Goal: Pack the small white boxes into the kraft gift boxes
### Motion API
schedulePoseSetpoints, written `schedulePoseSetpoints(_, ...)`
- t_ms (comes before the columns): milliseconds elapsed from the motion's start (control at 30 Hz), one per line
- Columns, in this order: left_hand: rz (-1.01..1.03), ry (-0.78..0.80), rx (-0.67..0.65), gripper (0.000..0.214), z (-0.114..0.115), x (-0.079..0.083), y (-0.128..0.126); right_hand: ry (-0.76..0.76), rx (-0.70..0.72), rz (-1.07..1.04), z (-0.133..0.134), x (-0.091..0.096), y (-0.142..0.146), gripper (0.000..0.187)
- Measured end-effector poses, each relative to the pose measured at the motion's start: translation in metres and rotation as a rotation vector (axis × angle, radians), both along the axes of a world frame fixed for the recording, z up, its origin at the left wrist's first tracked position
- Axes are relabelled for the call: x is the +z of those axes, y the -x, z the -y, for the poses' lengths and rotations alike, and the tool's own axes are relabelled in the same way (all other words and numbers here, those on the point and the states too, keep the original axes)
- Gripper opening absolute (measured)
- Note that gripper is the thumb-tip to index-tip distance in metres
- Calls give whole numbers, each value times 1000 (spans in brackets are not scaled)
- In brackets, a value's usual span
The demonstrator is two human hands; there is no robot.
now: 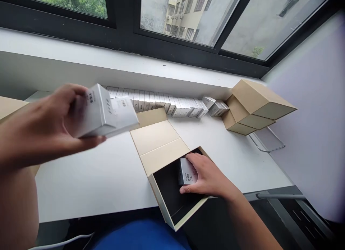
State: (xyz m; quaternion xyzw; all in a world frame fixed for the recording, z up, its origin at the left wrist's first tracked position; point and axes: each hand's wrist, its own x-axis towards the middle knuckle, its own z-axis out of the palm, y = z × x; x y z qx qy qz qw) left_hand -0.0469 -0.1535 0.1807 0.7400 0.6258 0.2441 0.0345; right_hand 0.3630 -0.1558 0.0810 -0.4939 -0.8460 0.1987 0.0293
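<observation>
My left hand (pixel 51 126) is raised above the table at the left, its fingers wrapped round silver-white cartons (pixel 118 115) held side by side; at least two show. My right hand (pixel 211 174) reaches into an open tan gift box (pixel 165 201) with a dark lining. Its fingers and thumb grip another small silver-white carton (pixel 188 172) with dark print, which is inside the box near its right side. The palm covers part of that carton. The gift box's lid (pixel 160 145) is folded back, lying toward the window.
A long row of similar cartons (pixel 151 100) stands along the wall under the window. Several tan boxes (pixel 258 102) are stacked at the back right, by a metal wire stand (pixel 269 147). Another tan box (pixel 10 107) shows at the left edge of the white table (pixel 94 187).
</observation>
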Motion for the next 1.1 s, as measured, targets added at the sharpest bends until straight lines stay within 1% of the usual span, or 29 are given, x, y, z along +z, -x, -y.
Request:
schedulePoseSetpoints(33,81,30,-135,84,5,-4,-11,1,-3,0,0,0,1,73)
schedulePoseSetpoints(100,202,166,-440,73,13,-14,-42,5,-13,0,-1,1,1,71)
schedulePoseSetpoints(133,215,258,-550,70,16,-21,-60,7,-17,2,-1,1,2,69)
schedulePoseSetpoints(167,201,310,-585,67,18,-28,-78,7,-19,4,-1,1,2,66)
schedulePoseSetpoints(267,95,416,-624,60,21,-45,-124,-6,-9,9,0,2,2,53)
schedulePoseSetpoints(333,8,434,-628,53,21,-50,-144,-27,15,40,1,4,3,45)
schedulePoseSetpoints(467,-192,378,-636,41,24,-46,-167,-94,84,164,0,9,4,32)
schedulePoseSetpoints(567,-237,384,-655,40,28,-43,-179,-133,64,237,-1,11,0,26)
schedulePoseSetpoints(633,-251,423,-650,39,30,-42,-186,-136,46,224,-1,10,-8,27)
schedulePoseSetpoints(767,-291,450,-621,38,32,-42,-197,-107,-10,116,1,3,-22,32)
schedulePoseSetpoints(867,-343,458,-610,35,28,-39,-192,-104,-54,93,8,-1,-14,38)
schedulePoseSetpoints(933,-361,486,-597,33,24,-37,-176,-102,-82,121,15,-2,3,44)
schedulePoseSetpoints(1000,-355,523,-581,34,20,-37,-154,-93,-75,150,21,-1,22,47)
schedulePoseSetpoints(1033,-347,542,-571,35,18,-39,-142,-85,-48,154,23,1,31,49)
schedulePoseSetpoints(1100,-325,562,-542,41,18,-43,-120,-65,54,158,24,6,43,55)
